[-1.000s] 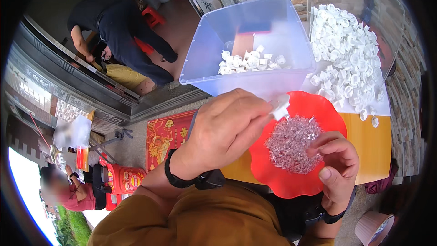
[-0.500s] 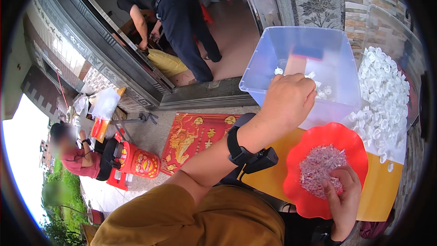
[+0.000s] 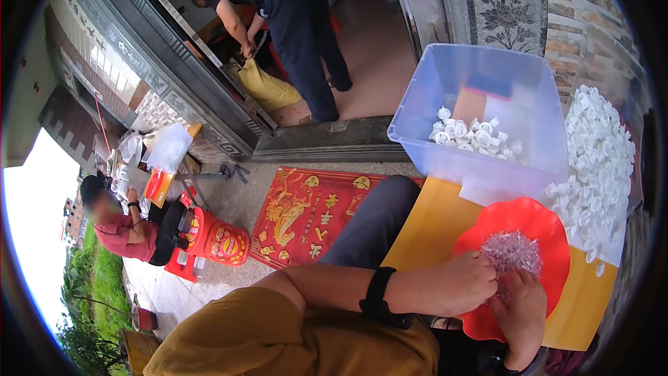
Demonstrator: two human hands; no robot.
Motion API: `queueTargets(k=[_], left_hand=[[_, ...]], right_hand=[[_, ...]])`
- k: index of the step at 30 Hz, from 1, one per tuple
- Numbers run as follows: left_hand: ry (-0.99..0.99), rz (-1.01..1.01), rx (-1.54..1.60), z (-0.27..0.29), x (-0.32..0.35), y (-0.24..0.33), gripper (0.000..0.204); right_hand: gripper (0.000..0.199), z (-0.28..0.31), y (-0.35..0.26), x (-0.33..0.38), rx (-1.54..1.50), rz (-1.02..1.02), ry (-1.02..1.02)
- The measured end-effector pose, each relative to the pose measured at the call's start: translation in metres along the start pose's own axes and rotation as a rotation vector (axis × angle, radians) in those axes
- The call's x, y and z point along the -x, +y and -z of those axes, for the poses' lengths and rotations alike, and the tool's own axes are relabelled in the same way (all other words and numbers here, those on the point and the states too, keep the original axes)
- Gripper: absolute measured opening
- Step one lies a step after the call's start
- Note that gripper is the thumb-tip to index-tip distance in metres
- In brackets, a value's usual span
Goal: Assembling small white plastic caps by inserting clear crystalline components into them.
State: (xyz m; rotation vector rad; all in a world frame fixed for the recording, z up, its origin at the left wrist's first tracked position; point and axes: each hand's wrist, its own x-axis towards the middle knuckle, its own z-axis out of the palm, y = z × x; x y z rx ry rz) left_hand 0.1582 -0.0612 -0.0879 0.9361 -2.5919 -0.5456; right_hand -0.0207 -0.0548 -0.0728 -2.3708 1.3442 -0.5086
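Observation:
A red scalloped bowl (image 3: pixel 550 230) holds a heap of small clear plastic pieces (image 3: pixel 511 254). My left hand (image 3: pixel 456 284), a black band on its wrist, is over the bowl's left side, fingers curled closed. Close beside it, my right hand (image 3: pixel 523 313) has its fingers bent together at the edge of the clear pieces. Whatever either hand pinches is hidden or too small to name. Behind the bowl stands a translucent bluish plastic bin (image 3: pixel 487 157) with several white plastic ring-like parts (image 3: pixel 473 134) at its bottom.
A large pile of white plastic parts (image 3: pixel 595 160) lies right of the bin. Bowl and bin are on a yellow wooden table (image 3: pixel 421 226). A red mat (image 3: pixel 299 212) lies on the floor. One person (image 3: pixel 299 28) bends over a yellow sack; another (image 3: pixel 132 230) sits at left.
My left hand has come out of the bin, back to the bowl beside my right hand. The view has shifted, so more white parts show in the bin. The bending person has lifted the sack's top.

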Motion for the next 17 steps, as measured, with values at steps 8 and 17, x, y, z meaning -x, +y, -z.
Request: queueTargets(k=[8, 17], left_hand=[[0.014, -0.042, 0.141, 0.033, -0.009, 0.013, 0.012], [0.777, -0.625, 0.721, 0.15, 0.034, 0.078, 0.013]], right_hand=[[0.021, -0.001, 0.01, 0.006, 0.028, -0.066, -0.076], [0.023, 0.004, 0.017, -0.002, -0.041, -0.002, 0.003]])
